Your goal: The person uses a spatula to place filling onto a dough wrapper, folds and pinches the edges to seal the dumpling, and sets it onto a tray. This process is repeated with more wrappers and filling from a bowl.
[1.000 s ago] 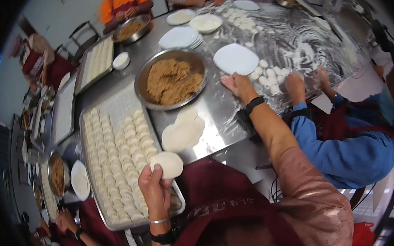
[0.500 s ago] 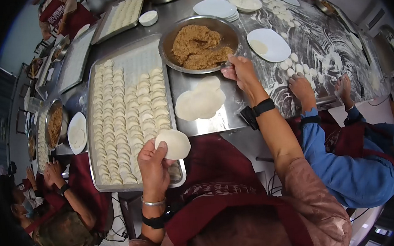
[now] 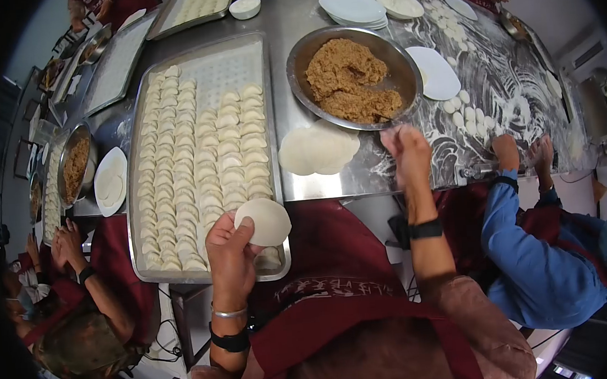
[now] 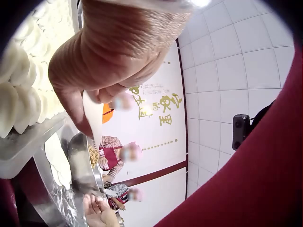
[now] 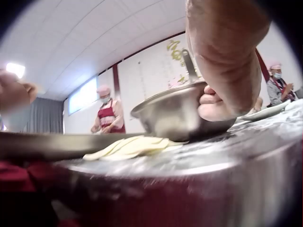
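Observation:
My left hand (image 3: 230, 256) pinches a round dumpling wrapper (image 3: 266, 221) between thumb and fingers, over the front right corner of a metal tray (image 3: 266, 64). Rows of folded dumplings (image 3: 204, 154) fill most of that tray. My right hand (image 3: 411, 158) is at the near right rim of a steel bowl (image 3: 296, 83) of brown filling (image 3: 344, 65), with its fingers curled at the rim in the right wrist view. A metal handle (image 5: 190, 66) sticks up from the bowl beside that hand. Between tray and bowl lie several overlapping wrappers (image 3: 318, 149).
A white plate (image 3: 437, 72) stands right beside the bowl, with small dough pieces (image 3: 469, 116) on the floured table near it. Stacked plates (image 3: 353, 9) stand behind. A person in a blue sleeve (image 3: 528, 236) works close on my right; another (image 3: 106, 305) sits on my left.
My right hand has come back from near the white plate to the bowl's rim. The bowl has shifted right, away from the tray and closer to the plate. My left hand still holds its wrapper.

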The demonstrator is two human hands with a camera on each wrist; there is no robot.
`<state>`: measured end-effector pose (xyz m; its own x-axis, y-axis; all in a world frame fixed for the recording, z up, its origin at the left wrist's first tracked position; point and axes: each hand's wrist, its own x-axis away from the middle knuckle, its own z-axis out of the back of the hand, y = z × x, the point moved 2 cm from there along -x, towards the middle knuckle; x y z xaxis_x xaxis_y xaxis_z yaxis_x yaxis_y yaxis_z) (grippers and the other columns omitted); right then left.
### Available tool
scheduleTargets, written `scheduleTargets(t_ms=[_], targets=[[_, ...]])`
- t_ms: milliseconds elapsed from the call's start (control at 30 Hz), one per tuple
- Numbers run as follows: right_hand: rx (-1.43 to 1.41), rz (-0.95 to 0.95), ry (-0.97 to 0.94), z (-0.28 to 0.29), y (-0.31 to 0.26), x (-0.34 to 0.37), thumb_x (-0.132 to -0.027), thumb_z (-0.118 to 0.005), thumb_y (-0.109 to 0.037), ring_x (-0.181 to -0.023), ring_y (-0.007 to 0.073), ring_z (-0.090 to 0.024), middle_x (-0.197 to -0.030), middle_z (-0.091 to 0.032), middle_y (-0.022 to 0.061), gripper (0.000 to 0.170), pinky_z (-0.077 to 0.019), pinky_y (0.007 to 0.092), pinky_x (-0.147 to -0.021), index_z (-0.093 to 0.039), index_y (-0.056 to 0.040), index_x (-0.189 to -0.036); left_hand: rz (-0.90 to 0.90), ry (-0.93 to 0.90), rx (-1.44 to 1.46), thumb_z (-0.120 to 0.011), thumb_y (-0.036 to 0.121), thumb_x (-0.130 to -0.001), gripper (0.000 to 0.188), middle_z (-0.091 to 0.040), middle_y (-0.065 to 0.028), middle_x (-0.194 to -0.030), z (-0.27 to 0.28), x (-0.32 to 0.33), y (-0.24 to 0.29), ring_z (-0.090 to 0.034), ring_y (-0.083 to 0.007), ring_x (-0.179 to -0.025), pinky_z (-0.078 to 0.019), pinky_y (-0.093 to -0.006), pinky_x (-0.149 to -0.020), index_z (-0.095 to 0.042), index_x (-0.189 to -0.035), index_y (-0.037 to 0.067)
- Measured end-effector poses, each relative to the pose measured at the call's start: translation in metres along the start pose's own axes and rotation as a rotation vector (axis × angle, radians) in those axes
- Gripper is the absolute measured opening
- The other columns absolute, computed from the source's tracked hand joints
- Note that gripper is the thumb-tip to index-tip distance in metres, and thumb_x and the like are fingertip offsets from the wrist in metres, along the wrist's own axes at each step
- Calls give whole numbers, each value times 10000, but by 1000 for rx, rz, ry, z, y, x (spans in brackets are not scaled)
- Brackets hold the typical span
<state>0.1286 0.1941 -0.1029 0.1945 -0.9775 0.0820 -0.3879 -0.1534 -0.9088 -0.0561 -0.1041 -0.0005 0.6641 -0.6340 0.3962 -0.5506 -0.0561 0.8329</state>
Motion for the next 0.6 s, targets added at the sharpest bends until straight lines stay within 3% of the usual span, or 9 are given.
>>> scheduleTargets(t_ms=[33,100,133,200,233,333,433,467,600], targets=[[3,4,-6,-2,1,11,-949,-591,-224,-794,261,-675,-884,-647,161,281,-590,375,-751,-593,52,-1006,-4,0,7,-567,78,-942,132,-676,-101,-904,1,-2,-1,-670,-153,-761,-579,-289,-711,-595,-1021,-24],[886,356,-170,-18,7,36,-936,-589,-245,-1041,376,-607,-1066,-632,263,372,-473,507,-940,-576,61,-1148,26,-97,3,-578,83,-942,151,-684,-94,-939,3,-5,-8,-677,-134,-792,-576,-262,-712,-596,-1048,-22],[888,355,-171,-26,12,39,-936,-589,-245,-1041,376,-607,-1066,-632,263,372,-473,507,-940,-576,61,-1148,27,-96,4,-578,83,-942,151,-684,-94,-939,2,-5,-9,-677,-134,-792,-576,-262,-712,-596,-1048,-22],[1053,474,-266,-51,26,41,-912,-597,-265,-1201,474,-473,-1208,-539,352,474,-321,570,-1045,-530,66,-1244,42,-135,-23,-582,78,-937,147,-686,-78,-923,-2,-4,-9,-671,-117,-781,-558,-235,-677,-606,-1045,-18],[1044,479,-270,-61,33,44,-912,-597,-265,-1201,474,-473,-1208,-539,352,474,-321,570,-1045,-530,66,-1244,32,-132,-25,-582,78,-937,147,-686,-78,-923,-2,-3,-9,-671,-117,-781,-558,-235,-677,-606,-1045,-17],[1315,447,-153,-87,44,56,-889,-625,-284,-1318,496,-328,-1362,-398,369,552,-213,553,-1115,-493,52,-1306,20,-112,-12,-578,75,-937,146,-689,-53,-899,0,1,-8,-661,-96,-756,-522,-202,-621,-622,-1046,-11],[1355,495,-147,-99,53,71,-877,-641,-285,-1352,474,-306,-1406,-379,347,584,-199,536,-1127,-482,50,-1328,30,-55,-17,-581,79,-935,150,-689,-46,-905,2,3,-8,-658,-87,-751,-522,-198,-615,-621,-1048,-11],[1359,490,-162,-100,58,74,-873,-646,-289,-1366,464,-292,-1429,-365,333,601,-191,527,-1132,-473,50,-1339,44,-66,-21,-575,64,-928,174,-685,-79,-954,11,0,-14,-678,-139,-798,-582,-288,-680,-599,-1082,-13],[1395,470,-223,-110,55,98,-862,-657,-292,-1395,426,-276,-1464,-349,298,621,-199,510,-1136,-469,45,-1349,31,-104,-24,-587,65,-925,145,-680,-73,-930,14,-5,-15,-668,-129,-769,-575,-274,-663,-610,-1043,-16]])
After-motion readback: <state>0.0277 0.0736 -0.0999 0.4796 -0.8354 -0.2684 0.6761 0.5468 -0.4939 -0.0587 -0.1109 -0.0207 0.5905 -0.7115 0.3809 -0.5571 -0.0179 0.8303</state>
